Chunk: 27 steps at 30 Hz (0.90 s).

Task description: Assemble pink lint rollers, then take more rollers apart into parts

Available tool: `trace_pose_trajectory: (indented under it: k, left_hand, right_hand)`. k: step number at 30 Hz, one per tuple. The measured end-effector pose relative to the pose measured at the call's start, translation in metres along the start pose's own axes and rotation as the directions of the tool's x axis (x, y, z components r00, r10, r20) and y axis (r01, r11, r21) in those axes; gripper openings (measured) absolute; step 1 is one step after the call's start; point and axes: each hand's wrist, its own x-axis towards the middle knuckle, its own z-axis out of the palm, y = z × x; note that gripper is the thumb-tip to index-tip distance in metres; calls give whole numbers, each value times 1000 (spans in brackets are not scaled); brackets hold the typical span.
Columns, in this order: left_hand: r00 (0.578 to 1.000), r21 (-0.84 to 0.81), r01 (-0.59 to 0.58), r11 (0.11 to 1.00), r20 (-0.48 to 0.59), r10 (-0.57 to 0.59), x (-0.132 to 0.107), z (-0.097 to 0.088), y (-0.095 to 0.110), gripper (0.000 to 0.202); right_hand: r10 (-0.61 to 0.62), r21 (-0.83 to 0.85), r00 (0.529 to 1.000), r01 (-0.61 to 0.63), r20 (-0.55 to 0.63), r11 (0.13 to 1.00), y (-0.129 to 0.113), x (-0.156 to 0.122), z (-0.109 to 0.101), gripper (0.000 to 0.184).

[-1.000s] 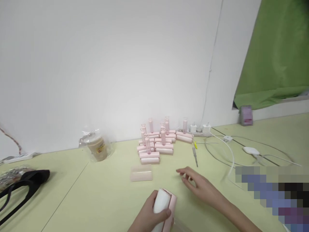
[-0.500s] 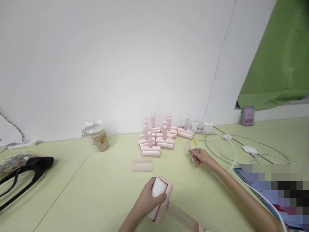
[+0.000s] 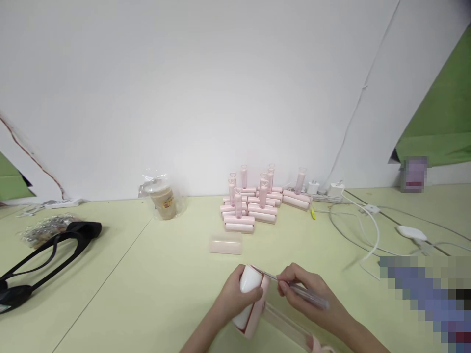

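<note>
My left hand [image 3: 231, 296] is closed around a pink lint roller [image 3: 250, 294] with a white roll, held low at the table's near edge. Its clear handle [image 3: 287, 327] runs toward the lower right. My right hand [image 3: 305, 294] is pinched on a thin screwdriver [image 3: 301, 290] whose metal tip touches the roller's head. A loose pink cover [image 3: 225, 246] lies on the table just beyond. Further back stands a stack of pink lint rollers [image 3: 253, 206], some with handles upright.
A bagged drink cup [image 3: 164, 198] stands left of the stack. A black bag strap [image 3: 47, 255] lies at far left. White cables [image 3: 362, 228], chargers [image 3: 324, 189] and a power strip are at the right; a blurred item [image 3: 427, 294] sits at lower right. The wall is close behind.
My right hand picked up the screwdriver from the table by the stack and brought it back to the roller in my left hand. The view shifted left.
</note>
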Motion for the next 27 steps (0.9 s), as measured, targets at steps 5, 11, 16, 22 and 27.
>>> trace_pose_trajectory:
  k: [5,11,16,22,27]
  left_hand:
    - [1000,-10,-8,1000,9,8,-2,1,-1,25]
    - [999,-91,37,995,10,-37,-1,5,-5,26]
    - [1000,-67,20,998,-9,-21,0,5,-6,25]
    - [999,-51,-28,998,14,29,-1,6,-5,29]
    - [998,-68,-51,996,-28,49,-2,3,-2,22]
  right_hand:
    - [-107,-96,993,112,51,989,-1,-3,0,11]
    - [-220,-247,967,246,129,937,-13,-2,4,12]
    - [-160,-171,981,177,110,969,-9,-6,-4,11]
    - [-136,-172,977,164,161,971,-8,-5,-7,11]
    - [-221,-187,938,276,268,943,-11,-2,-5,17]
